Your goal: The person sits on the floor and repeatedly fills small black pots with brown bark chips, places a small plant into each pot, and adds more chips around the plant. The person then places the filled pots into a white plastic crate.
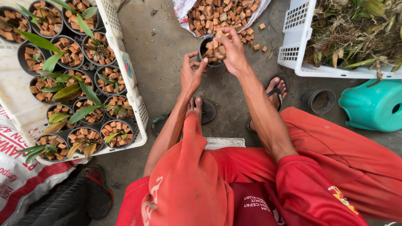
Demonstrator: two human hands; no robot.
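Brick chips (216,49), small orange-brown cubes, fill a small black pot (209,54) that sits on the concrete floor (163,54) between the person's two hands. The right hand (233,49) hangs over the pot's right rim, its fingers curled around a clutch of chips directly above the opening. The left hand (191,73) rests just beside the pot's left rim, fingers loosely bent, thumb and forefinger near the edge; I cannot tell whether it pinches anything. Just beyond the pot, an open sack (217,14) spills the same chips, with about five loose ones lying on the floor beside it. To the left, a white crate (133,90) holds about a dozen black pots of chips, most with a green seedling (79,90). To the right stand a second white crate (293,50) of dry plant matter, one empty black pot (320,100) and one turquoise stool (372,106). Two sandalled feet show below the hands.
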